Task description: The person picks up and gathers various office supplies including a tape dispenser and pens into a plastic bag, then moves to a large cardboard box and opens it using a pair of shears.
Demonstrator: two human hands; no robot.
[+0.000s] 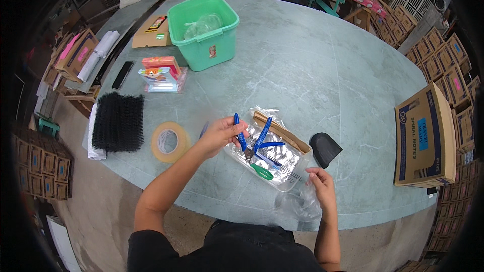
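Note:
My left hand [224, 133] is closed on one handle of blue-handled cutters [242, 138], over a clear plastic container [283, 188]. More blue handles [262, 135] lie in the container, beside green-handled scissors [261, 172]. A cardboard strip [285, 135] runs along its far side. Near the container's right corner, my right hand [322, 185] has thumb and fingers drawn together. Anything pinched there is hard to make out. Short dark coils [291, 174] show just left of those fingertips, and crumpled clear plastic [301, 205] lies below that hand.
A black rounded object [325, 149] rests right of the container. To the left are a tape roll [156, 143] and a stack of black coils [118, 122]. Small boxed items [162, 74] and a green bin [210, 54] stand farther back. A cardboard box [423, 143] occupies the right edge.

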